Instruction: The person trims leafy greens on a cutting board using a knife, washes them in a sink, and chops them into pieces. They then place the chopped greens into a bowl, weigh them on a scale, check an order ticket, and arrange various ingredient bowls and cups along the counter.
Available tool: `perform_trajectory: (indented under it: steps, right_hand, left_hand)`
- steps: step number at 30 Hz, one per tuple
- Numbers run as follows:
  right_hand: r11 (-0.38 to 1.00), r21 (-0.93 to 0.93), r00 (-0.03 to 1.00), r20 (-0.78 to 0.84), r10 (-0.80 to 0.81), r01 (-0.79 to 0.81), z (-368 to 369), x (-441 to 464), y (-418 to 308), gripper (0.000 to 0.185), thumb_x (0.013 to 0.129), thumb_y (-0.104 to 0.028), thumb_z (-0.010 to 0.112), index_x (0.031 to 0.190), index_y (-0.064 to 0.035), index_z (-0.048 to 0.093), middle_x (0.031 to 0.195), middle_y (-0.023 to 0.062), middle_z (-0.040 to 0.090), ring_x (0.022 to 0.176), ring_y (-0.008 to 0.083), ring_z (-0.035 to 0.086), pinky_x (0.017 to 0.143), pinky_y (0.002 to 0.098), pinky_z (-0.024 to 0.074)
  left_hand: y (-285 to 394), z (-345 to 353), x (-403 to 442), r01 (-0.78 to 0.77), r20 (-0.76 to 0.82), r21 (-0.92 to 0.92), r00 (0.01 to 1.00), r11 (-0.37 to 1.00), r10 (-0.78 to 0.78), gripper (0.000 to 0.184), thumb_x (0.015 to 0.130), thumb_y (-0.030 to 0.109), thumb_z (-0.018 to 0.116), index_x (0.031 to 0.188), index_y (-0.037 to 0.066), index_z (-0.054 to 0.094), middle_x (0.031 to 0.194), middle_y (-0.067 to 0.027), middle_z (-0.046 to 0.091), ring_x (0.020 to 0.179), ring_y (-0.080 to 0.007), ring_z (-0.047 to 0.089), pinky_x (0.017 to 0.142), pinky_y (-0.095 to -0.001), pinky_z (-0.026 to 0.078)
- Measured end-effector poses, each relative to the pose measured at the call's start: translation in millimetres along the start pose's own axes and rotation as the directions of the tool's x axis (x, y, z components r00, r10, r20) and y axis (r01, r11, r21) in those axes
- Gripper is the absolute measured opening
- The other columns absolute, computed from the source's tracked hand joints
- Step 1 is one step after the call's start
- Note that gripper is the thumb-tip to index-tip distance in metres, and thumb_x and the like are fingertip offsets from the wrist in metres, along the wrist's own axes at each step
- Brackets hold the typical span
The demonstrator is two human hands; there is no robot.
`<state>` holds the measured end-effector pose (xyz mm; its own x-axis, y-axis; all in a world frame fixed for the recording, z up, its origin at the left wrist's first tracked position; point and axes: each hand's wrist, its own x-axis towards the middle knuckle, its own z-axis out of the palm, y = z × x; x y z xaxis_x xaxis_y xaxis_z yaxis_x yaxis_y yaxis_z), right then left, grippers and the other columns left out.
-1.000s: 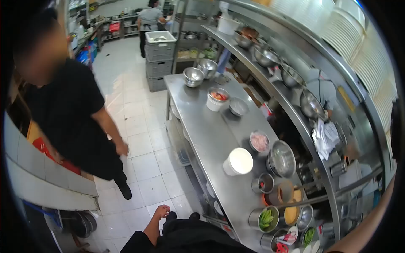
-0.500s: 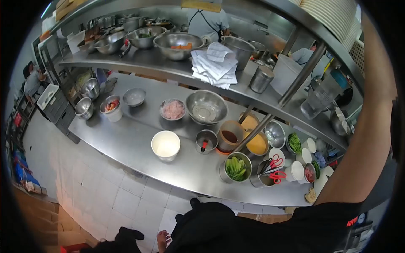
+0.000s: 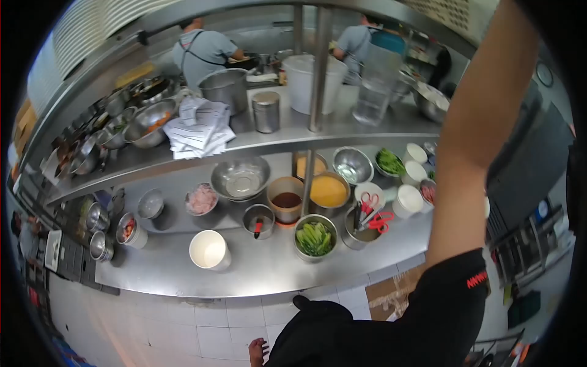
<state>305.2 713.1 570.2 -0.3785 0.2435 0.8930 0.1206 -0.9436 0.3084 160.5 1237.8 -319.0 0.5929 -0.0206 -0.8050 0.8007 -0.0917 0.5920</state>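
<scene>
My left hand point(image 3: 258, 352) hangs low at the bottom edge beside my black clothing, over the tiled floor. Its fingers are loosely bent and apart, with nothing in them. My right arm reaches up along the right side, and the hand itself lies beyond the top edge. On the steel counter point(image 3: 153, 269) stands a white tub point(image 3: 210, 251) with pale contents. To its right are a pot of green vegetables point(image 3: 315, 238), a small pot with a red-handled utensil point(image 3: 258, 222), and a container with red-handled scissors point(image 3: 380, 221).
Sauce containers point(image 3: 328, 191), a large steel bowl point(image 3: 240, 178) and a bowl of pink shredded food point(image 3: 202, 199) line the counter's back. Papers point(image 3: 199, 128), a lidded canister point(image 3: 266, 112) and a white bucket point(image 3: 313, 84) occupy the shelf above. Two people in grey shirts work behind it.
The view has swung to the right, so the counter appears further left and a second person behind the shelf shows more fully. My right arm stays raised; my left hand remains low and free.
</scene>
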Motion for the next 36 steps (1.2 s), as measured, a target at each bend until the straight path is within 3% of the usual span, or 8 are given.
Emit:
perform_trajectory:
  steps: [6, 10, 17, 19, 25, 28, 30, 36]
  right_hand:
    - [0.856, 0.377, 0.919, -0.030, 0.393, -0.354, -153.4, -216.3, -103.1, 0.076, 0.080, -0.019, 0.070, 0.139, -0.0086, 0.024, 0.131, 0.0094, 0.041, 0.111, 0.0171, 0.046, 0.094, 0.0321, 0.0393]
    - [0.062, 0.415, 0.194, 0.285, 0.939, -0.908, -239.7, -388.3, -164.1, 0.093, 0.075, -0.027, 0.070, 0.144, -0.0014, 0.012, 0.140, 0.0103, 0.034, 0.126, 0.0221, 0.037, 0.107, 0.0347, 0.0287]
    - [-0.722, -0.138, -0.600, 0.672, 0.435, -0.678, -260.8, -455.9, -293.6, 0.048, 0.089, -0.035, 0.061, 0.117, -0.0103, 0.031, 0.112, 0.0097, 0.046, 0.102, 0.0169, 0.051, 0.085, 0.0337, 0.0467]
    - [-0.828, -0.244, -0.716, 0.654, 0.244, -0.504, -254.6, -433.2, -295.2, 0.047, 0.091, -0.040, 0.056, 0.116, -0.0099, 0.031, 0.110, 0.0103, 0.047, 0.101, 0.0167, 0.051, 0.081, 0.0352, 0.0487]
    - [-0.730, -0.492, -0.734, 0.678, 0.019, -0.474, -272.8, -451.1, -219.2, 0.049, 0.092, -0.051, 0.048, 0.113, -0.0069, 0.041, 0.100, 0.0126, 0.056, 0.061, 0.0194, 0.061, 0.054, 0.0297, 0.0521]
    - [-0.293, -0.633, -0.631, 0.767, -0.114, -0.717, -286.8, -460.9, -139.1, 0.038, 0.092, -0.041, 0.054, 0.094, -0.0033, 0.062, 0.088, 0.0058, 0.066, 0.072, 0.0131, 0.063, 0.064, 0.0258, 0.0508]
    - [-0.023, -0.298, -0.298, 0.955, -0.004, -0.954, -301.1, -480.2, -82.6, 0.031, 0.088, -0.031, 0.062, 0.099, -0.0024, 0.063, 0.089, 0.0069, 0.068, 0.073, 0.0111, 0.062, 0.068, 0.0254, 0.0497]
    - [0.432, -0.443, -0.146, 0.811, 0.566, -0.786, -289.2, -584.6, 117.0, 0.018, 0.080, -0.018, 0.056, 0.087, -0.0038, 0.066, 0.085, 0.0123, 0.068, 0.079, 0.0289, 0.065, 0.071, 0.0384, 0.0508]
  left_hand:
    - [102.5, 12.4, 3.4, -0.279, 0.207, 0.163, 0.948, 0.946, 0.244, 0.025, 0.090, 0.020, 0.057, 0.110, 0.005, 0.057, 0.079, -0.0088, 0.065, 0.066, -0.0161, 0.061, 0.059, -0.0303, 0.050]
    - [170.5, 36.1, -23.2, -0.548, 0.331, 0.226, 0.821, 0.806, 0.465, 0.023, 0.085, 0.002, 0.057, 0.109, 0.003, 0.059, 0.061, -0.0010, 0.056, 0.055, -0.0085, 0.053, 0.051, -0.0230, 0.043]
    - [253.2, 135.4, -150.3, -0.840, 0.486, 0.095, 0.508, 0.535, 0.711, 0.066, 0.071, 0.004, 0.073, 0.130, 0.002, 0.046, 0.101, -0.0105, 0.057, 0.081, -0.0160, 0.057, 0.071, -0.0284, 0.048]
    - [254.8, 166.2, -164.9, -0.984, 0.515, 0.116, 0.176, 0.136, 0.839, 0.096, 0.065, 0.013, 0.080, 0.143, 0.002, 0.025, 0.125, -0.0153, 0.044, 0.105, -0.0221, 0.050, 0.084, -0.0332, 0.046]
    - [280.0, 239.6, -190.0, -0.958, 0.403, 0.274, 0.195, 0.085, 0.894, 0.047, 0.054, 0.023, 0.084, 0.092, 0.007, 0.063, 0.111, -0.0155, 0.047, 0.105, -0.0346, 0.049, 0.088, -0.0416, 0.041]
    - [282.8, 277.3, -186.9, -0.962, 0.405, 0.272, 0.120, 0.006, 0.906, 0.050, 0.053, 0.034, 0.086, 0.086, 0.006, 0.062, 0.102, -0.0133, 0.049, 0.095, -0.0333, 0.054, 0.081, -0.0408, 0.045]
    - [280.1, 311.2, -185.3, -0.972, 0.363, 0.232, 0.129, 0.044, 0.923, 0.053, 0.057, 0.044, 0.083, 0.085, 0.005, 0.061, 0.100, -0.0133, 0.050, 0.095, -0.0323, 0.054, 0.080, -0.0395, 0.045]
    - [278.4, 389.7, -192.7, -0.967, 0.209, 0.166, 0.227, 0.195, 0.951, 0.067, 0.065, 0.067, 0.069, 0.082, 0.003, 0.058, 0.096, -0.0140, 0.053, 0.091, -0.0292, 0.055, 0.076, -0.0368, 0.044]
